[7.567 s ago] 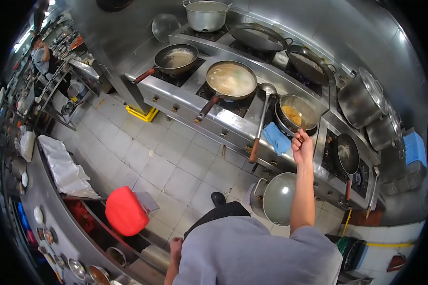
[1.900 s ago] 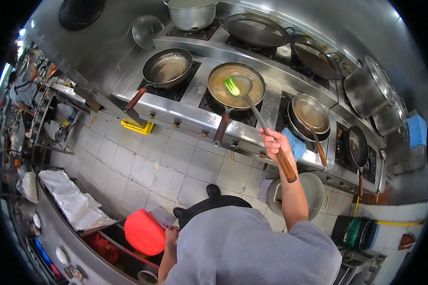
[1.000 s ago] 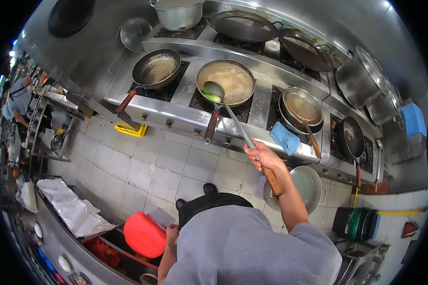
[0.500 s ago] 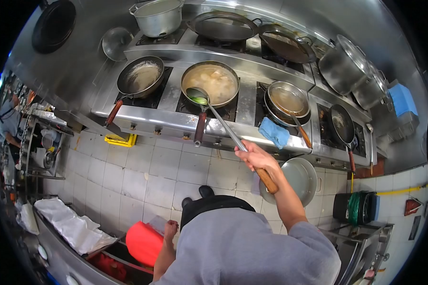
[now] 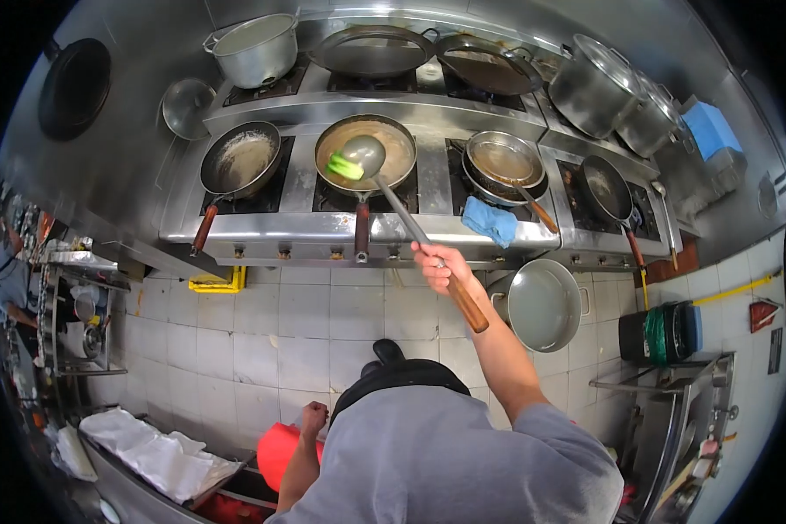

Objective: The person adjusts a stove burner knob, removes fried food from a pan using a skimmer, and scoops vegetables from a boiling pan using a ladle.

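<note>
My right hand (image 5: pixel 443 266) grips the long metal handle of a ladle (image 5: pixel 396 203), near its wooden end. The ladle's bowl is tilted over a frying pan (image 5: pixel 362 229) of bubbling pale brown sauce on the front burner. Bright green vegetable pieces (image 5: pixel 344 166) are at the left lip of the bowl; whether they touch the sauce I cannot tell. My left hand (image 5: pixel 314 417) hangs low by my side, closed, beside a red object (image 5: pixel 278 456), with nothing visible in it.
A floury-looking pan (image 5: pixel 246 157) sits on the left burner. Right of the sauce pan are a strainer over a pan (image 5: pixel 505 159), a blue cloth (image 5: pixel 489 222) and a small black pan (image 5: pixel 604 190). A large pot (image 5: pixel 543 306) stands below the stove edge. Pots line the back.
The ladle has turned and moved from the pan's near left edge towards its middle, and the greens have shifted to its left lip. My left hand stays low and closed.
</note>
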A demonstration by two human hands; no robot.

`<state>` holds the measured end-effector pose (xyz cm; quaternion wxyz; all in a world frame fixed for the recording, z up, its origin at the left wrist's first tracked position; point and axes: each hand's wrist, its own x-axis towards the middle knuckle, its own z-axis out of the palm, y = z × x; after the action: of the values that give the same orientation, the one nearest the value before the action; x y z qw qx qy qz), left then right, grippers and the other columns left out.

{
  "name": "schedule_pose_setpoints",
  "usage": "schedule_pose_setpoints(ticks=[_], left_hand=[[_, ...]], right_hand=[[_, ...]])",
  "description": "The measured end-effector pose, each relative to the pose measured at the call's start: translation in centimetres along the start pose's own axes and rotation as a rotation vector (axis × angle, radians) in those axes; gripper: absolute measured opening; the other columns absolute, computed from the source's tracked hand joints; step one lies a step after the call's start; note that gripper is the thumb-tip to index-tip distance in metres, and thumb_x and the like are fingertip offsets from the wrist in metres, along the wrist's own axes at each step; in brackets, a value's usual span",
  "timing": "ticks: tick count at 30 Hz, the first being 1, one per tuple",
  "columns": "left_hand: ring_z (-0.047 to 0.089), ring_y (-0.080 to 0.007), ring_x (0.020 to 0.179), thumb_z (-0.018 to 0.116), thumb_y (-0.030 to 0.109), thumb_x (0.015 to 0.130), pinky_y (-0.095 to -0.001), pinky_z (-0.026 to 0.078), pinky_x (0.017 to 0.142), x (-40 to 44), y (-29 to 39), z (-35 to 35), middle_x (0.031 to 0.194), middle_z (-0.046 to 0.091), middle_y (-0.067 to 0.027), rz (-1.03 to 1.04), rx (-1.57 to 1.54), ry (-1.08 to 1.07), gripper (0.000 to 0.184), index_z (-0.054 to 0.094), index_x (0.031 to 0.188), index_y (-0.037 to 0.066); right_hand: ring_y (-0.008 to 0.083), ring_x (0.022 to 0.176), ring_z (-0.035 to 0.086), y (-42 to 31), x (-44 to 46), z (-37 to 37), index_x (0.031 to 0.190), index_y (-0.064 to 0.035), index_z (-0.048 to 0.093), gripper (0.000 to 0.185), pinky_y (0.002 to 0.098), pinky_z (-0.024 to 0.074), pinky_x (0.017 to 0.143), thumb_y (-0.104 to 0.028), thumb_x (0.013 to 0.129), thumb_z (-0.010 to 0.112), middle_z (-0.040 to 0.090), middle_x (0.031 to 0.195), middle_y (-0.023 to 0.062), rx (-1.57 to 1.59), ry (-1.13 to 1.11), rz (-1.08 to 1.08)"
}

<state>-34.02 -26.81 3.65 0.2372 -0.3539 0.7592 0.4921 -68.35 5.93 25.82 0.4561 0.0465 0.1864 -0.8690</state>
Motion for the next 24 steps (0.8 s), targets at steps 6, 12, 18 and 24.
schedule_pose_setpoints(ticks=[6, 12, 18, 24], left_hand=[[0.052, -0.0130, 0.050, 0.050, 0.012, 0.074, -0.0255, 0.042, 0.043, 2.4, -4.1, -1.7, 0.060, 0.056, -0.0067, 0.026, -0.019, -0.116, 0.014, 0.056, 0.073, 0.000], [0.055, -0.0160, 0.050, 0.050, 0.015, 0.072, -0.0291, 0.044, 0.046, 5.0, -6.8, -2.1, 0.057, 0.058, -0.0098, 0.040, 0.102, -0.196, 0.019, 0.057, 0.070, -0.003], [0.055, -0.0177, 0.050, 0.049, 0.016, 0.073, -0.0294, 0.045, 0.045, 7.7, -3.0, -1.8, 0.059, 0.057, -0.0101, 0.063, 0.384, -0.384, 0.020, 0.057, 0.071, -0.003], [0.054, -0.0179, 0.050, 0.049, 0.011, 0.074, -0.0291, 0.045, 0.041, 10.7, 3.4, 1.6, 0.062, 0.056, -0.0105, 0.630, 0.695, -0.824, 0.015, 0.054, 0.079, -0.002]], right_hand=[[0.0015, 0.034, 0.032, 2.6, -0.3, 0.5, 0.098, -0.0065, 0.049, 0.021, 0.0167, 0.0286, 0.027, -0.019, 0.090, 0.034, 0.034, 0.056, -0.0041, 0.076, -0.095, -0.165], [0.0013, 0.033, 0.031, 4.8, -5.3, 1.6, 0.098, -0.0063, 0.048, 0.020, 0.0170, 0.0276, 0.026, -0.018, 0.090, 0.034, 0.034, 0.057, -0.0043, 0.071, -0.047, -0.189], [-0.0004, 0.032, 0.028, 10.4, -15.0, 0.6, 0.101, -0.0073, 0.047, 0.019, 0.0165, 0.0216, 0.025, -0.020, 0.089, 0.039, 0.033, 0.057, -0.0055, 0.043, 0.084, -0.245], [0.0006, 0.031, 0.028, 18.8, -26.2, -0.5, 0.098, -0.0045, 0.042, 0.016, 0.0156, 0.0231, 0.023, -0.017, 0.088, 0.041, 0.029, 0.056, -0.0040, 0.151, 0.116, -0.410]])
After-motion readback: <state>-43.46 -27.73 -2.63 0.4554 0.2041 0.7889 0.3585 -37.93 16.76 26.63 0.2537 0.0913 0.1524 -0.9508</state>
